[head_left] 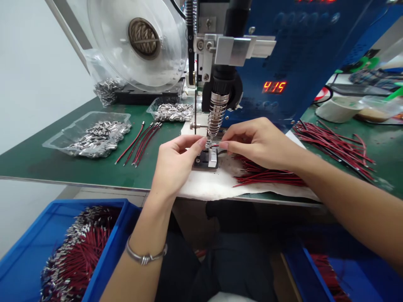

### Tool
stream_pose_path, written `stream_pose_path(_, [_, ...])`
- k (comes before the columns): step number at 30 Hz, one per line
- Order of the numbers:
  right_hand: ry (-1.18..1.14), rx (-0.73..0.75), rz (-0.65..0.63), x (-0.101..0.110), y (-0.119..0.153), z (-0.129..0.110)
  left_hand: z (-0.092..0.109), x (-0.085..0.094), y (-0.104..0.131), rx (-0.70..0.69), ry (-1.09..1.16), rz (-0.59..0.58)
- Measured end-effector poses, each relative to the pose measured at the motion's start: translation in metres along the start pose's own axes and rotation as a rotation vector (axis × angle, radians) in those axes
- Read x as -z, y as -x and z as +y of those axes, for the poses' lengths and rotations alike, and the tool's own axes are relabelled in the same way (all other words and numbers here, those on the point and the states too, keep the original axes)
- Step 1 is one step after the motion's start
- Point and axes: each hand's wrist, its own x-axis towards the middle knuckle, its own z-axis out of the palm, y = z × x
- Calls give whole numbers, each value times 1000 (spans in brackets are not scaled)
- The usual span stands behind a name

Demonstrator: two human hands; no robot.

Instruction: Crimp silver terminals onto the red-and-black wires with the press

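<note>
Under the spring-wrapped tip (217, 115) of a blue machine (283, 54), both hands meet at a small metal fixture (213, 157). My left hand (176, 161), with a bracelet on the wrist, pinches a small silvery piece at the fixture's left side; its shape is mostly hidden. My right hand (260, 144) comes from the right, thumb and forefinger closed on a thin red wire (215, 145) whose end lies at the fixture. A pile of red and black wires (270, 178) lies on white paper (204, 188) below my right hand.
Clear trays of metal parts (102, 136) (173, 112) and several finished-looking wires (146, 142) are on the green table (31, 155). More wires (340, 147) lie right. A spool (138, 42) stands behind. Blue bins (19, 247) (321, 268) holding wires sit below the table edge.
</note>
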Motion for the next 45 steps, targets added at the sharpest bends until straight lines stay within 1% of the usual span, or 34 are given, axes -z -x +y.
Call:
stream_pose_path(6, [-1, -9, -4, -1, 1, 1, 3, -2, 1, 25, 51, 8])
stream_pose_path(11, [-19, -20, 5, -1, 0, -1, 2, -2, 1, 39, 49, 30])
stream_pose_path(15, [-22, -34, -17, 0, 0, -3, 1, -2, 2, 34, 63, 36])
stream_pose_path(21, [-26, -62, -26, 1, 2, -4, 3, -2, 2, 18, 40, 51])
stream_pose_path(30, [-21, -54, -42, 0, 1, -2, 4, -2, 3, 24, 33, 41])
stream_pose_path(45, [-16, -58, -37, -2, 1, -1, 6, -3, 5, 39, -25, 62])
